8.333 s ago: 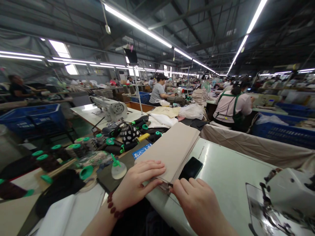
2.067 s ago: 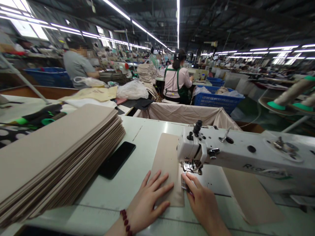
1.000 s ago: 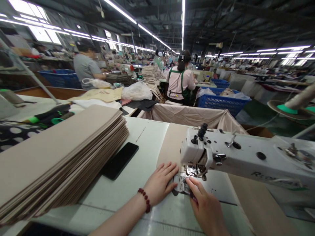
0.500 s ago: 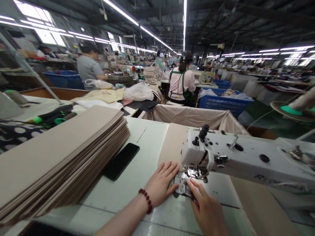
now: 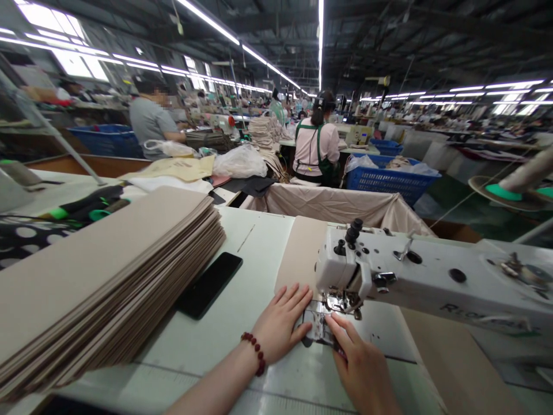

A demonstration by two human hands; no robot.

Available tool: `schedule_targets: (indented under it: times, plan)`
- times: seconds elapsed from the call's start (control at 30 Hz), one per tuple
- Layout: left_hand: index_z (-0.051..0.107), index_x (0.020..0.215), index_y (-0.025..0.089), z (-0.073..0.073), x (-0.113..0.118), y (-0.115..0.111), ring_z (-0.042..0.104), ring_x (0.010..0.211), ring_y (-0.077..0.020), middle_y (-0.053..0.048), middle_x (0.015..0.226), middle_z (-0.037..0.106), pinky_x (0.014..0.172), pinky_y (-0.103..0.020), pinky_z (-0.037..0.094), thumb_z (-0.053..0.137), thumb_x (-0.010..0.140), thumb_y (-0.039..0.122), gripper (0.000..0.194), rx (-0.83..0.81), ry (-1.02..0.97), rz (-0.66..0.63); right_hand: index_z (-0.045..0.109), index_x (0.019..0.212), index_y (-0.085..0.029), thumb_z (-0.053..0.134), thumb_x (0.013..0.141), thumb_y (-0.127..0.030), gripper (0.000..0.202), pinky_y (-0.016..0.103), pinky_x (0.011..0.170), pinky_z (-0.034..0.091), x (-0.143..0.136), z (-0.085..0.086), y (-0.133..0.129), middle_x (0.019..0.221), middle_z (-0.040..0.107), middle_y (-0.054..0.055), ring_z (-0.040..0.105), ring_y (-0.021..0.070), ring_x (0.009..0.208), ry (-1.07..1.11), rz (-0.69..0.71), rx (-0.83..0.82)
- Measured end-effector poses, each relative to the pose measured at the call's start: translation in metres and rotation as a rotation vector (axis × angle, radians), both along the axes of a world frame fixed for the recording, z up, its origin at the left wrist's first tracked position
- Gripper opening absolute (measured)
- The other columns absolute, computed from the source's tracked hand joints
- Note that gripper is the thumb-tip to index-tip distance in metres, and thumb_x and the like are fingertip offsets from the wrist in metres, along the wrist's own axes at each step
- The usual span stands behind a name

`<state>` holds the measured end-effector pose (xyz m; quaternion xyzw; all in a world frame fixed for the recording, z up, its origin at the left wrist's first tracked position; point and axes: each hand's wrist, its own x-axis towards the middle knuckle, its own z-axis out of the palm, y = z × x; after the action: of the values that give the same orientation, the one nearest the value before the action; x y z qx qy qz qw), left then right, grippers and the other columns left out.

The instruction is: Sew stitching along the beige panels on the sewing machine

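Fabric stack (image 5: 116, 248): well left of the sewing machine (image 5: 415, 291), on the surface (image 5: 261, 253).
Phone (image 5: 210, 285): flat, left of the machine.
Left hand (image 5: 280, 325): spread, palm down, grasping nothing, fingers on the beige panel (image 5: 300, 253).
Beige panel: flat, just left of the machine's head.
Right hand (image 5: 360, 363): partly curled, just before the machine's needle area; cannot tell whether it grips anything.

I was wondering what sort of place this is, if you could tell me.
It looks like a sewing factory floor: a sewing machine stands near a thick stack of beige pieces, and a co-worker is visible beyond.
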<state>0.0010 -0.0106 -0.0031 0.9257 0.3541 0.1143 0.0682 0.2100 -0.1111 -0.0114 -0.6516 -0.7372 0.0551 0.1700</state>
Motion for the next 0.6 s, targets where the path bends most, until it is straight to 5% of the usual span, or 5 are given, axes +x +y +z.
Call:
schedule_targets:
  times: [0.4,0.6]
  plan:
    - [0.019,0.152,0.026,-0.009,0.004,0.006,0.025,0.142,-0.0247,-0.004,0.155,0.027,0.114,-0.045,0.023,0.039,0.099,0.048,0.061,0.075,-0.007,-0.03,0.041,0.139,-0.029,0.047,0.077,-0.003,0.067,0.037,0.095,0.046,-0.004,0.017,0.001,0.142,0.048,0.001,0.056,0.0234,0.116,0.113,-0.019,-0.059]
    - [0.032,0.148,0.029,-0.016,0.002,0.012,0.035,0.138,-0.026,-0.002,0.149,0.039,0.11,-0.045,0.031,0.041,0.096,0.047,0.056,0.18,-0.041,-0.056,0.045,0.133,-0.032,0.056,0.083,-0.024,0.052,0.034,0.085,0.05,-0.001,0.037,-0.006,0.134,0.055,-0.003,0.062,0.0215,0.104,0.088,-0.065,-0.053]
